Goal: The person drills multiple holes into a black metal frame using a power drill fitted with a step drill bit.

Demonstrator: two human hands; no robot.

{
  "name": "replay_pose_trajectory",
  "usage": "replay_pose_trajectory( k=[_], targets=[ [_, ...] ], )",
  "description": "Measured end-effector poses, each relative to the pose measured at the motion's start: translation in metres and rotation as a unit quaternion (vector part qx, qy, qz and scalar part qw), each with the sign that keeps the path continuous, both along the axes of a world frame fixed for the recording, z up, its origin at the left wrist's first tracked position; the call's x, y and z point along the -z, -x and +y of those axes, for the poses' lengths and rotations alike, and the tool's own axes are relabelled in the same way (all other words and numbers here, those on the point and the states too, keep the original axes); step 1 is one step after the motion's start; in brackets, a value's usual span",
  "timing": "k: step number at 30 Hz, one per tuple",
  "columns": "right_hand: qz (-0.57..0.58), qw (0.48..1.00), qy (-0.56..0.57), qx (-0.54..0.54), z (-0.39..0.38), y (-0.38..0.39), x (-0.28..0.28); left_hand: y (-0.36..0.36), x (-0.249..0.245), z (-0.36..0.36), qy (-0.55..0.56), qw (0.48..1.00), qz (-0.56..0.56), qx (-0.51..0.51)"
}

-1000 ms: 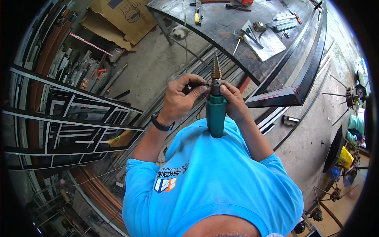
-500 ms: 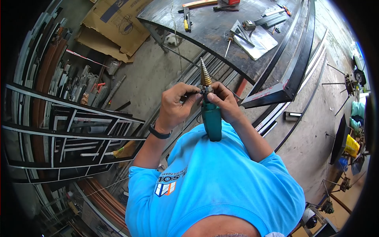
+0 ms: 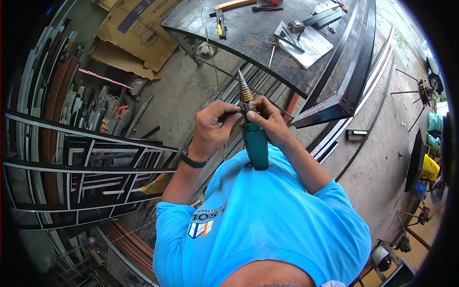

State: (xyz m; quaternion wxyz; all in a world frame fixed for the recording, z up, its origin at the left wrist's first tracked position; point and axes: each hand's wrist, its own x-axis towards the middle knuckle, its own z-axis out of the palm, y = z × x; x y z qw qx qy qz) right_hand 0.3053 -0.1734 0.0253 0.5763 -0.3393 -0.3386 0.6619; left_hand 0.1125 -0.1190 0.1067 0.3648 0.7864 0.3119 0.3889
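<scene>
A teal power drill [image 3: 256, 147] stands in front of the blue shirt, its body against the shirt front and a gold, cone-shaped step bit [image 3: 245, 90] pointing up and away. My left hand [image 3: 213, 125], with a dark band at the wrist, is closed in a pinch at the left side of the chuck; a small dark thing at its fingertips is too hidden to name. From the right, my right hand [image 3: 271, 120] wraps the chuck [image 3: 248, 108], with its thumb on the front and its fingers partly hidden behind.
Ahead is a metal table [image 3: 239, 38] with a yellow-black cutter [image 3: 220, 25], a screwdriver [image 3: 273, 51], a triangular square [image 3: 289, 37] and a tape measure [image 3: 296, 26]. Black frames [image 3: 91, 165] stand left, cardboard [image 3: 138, 36] behind them. Long profiles [image 3: 351, 62] run along the right.
The view has shifted slightly, so the table and its tools sit a little further left and higher. The bit's tip leans slightly more left. Both hands keep their places at the chuck.
</scene>
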Motion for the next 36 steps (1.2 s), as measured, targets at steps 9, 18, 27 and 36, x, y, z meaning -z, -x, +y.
replay_pose_trajectory(
  k=[9,18,27,36],
  targets=[
    [-0.015,0.999,-0.022,-0.026,0.001,0.002,-0.01,0.008,0.011,0.005,-0.118,0.991,0.036,0.051],
    [-0.117,0.99,-0.076,0.026,-0.007,0.01,-0.012,0.002,0.014,-0.002,0.022,0.991,-0.102,0.088],
    [-0.109,0.988,-0.111,-0.007,-0.025,0.022,-0.026,-0.023,0.004,-0.005,0.5,0.825,-0.255,-0.06],
    [-0.011,0.998,-0.001,-0.064,-0.008,-0.002,-0.018,0.026,0.103,0.017,0.596,0.762,-0.249,-0.052]
  ],
)
